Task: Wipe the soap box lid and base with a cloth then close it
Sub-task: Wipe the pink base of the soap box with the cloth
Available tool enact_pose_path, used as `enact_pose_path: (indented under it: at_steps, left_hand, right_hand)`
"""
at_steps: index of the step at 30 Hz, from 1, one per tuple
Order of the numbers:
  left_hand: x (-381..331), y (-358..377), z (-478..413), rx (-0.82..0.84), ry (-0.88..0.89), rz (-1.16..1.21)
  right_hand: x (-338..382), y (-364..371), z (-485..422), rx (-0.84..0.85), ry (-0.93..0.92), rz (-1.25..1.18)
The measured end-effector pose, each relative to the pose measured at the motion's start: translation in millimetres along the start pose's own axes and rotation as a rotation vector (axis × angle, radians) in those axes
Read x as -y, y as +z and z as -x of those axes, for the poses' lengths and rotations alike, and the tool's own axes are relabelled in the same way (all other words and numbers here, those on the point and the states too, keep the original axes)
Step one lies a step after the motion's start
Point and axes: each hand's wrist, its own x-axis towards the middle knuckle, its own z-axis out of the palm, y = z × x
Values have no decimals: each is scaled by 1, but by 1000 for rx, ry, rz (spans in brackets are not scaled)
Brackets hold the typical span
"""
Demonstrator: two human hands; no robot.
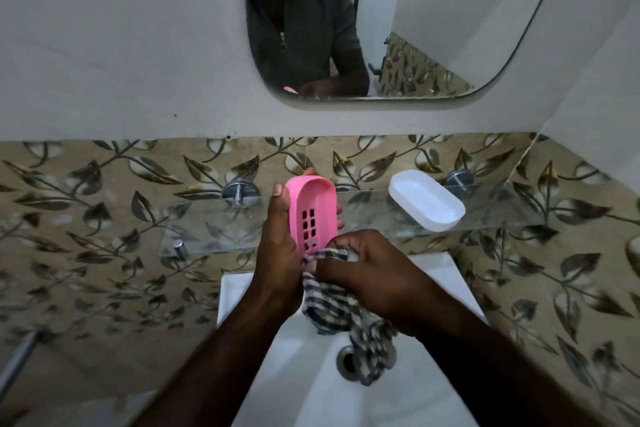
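Head view looks down over a white sink [242, 291]. At the centre, the left hand [277, 250] grips the pink soap box base [313, 215] upright by its long sides: the thumb lies along the edge at 9 o'clock, and the fingers [341, 210] wrap round the back, their tips showing past the edge at 3 o'clock and at the top. The base's hollow side faces the camera and holds nothing; a grid of small rectangular drain holes pierces its floor. At 5 o'clock from the base, the right hand [374, 270] has its fingers curled tight on a bunched striped cloth [332, 305], pressing the bunch against the lower end of the base. The rest of the cloth hangs down over the basin toward the metal drain [344, 362]. At 2 o'clock from the base, well apart, the white lid [426, 199] lies on the glass shelf [207, 232], hollow side down. Above, a mirror [433, 28] shows a person's grey zipped jacket.
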Motion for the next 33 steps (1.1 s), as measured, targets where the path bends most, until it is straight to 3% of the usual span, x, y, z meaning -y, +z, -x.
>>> enact_pose_path:
  at_steps: [4, 6, 10, 12, 15, 17, 20, 22, 26, 33]
  left_hand:
    - [1, 6, -1, 48, -64, 67]
    - [10, 9, 5, 87, -81, 39]
    - [15, 10, 14, 66, -41, -84]
    - [11, 9, 15, 52, -15, -152]
    - [8, 7, 14, 17, 53, -247]
    - [8, 6, 14, 29, 82, -264]
    - [9, 10, 15, 8, 71, -219]
    - [11, 14, 14, -2, 59, -186]
    - [14, 17, 9, -7, 88, -264]
    - [12, 14, 14, -154, 27, -558]
  right_hand:
    - [4, 6, -5, -143, -19, -340]
    - [7, 4, -9, -283, -77, -351]
    - [-9, -5, -9, -611, -271, 259]
    - [-21, -6, -4, -603, -297, 560]
    - [-27, 2, 10, -436, -134, 817]
    - [-25, 4, 18, -271, -80, 636]
    - [-13, -10, 23, -22, 23, -96]
    - [-7, -16, 22, -44, 10, -352]
    - [-7, -21, 17, -267, -88, -340]
    - [-29, -25, 14, -251, -123, -140]
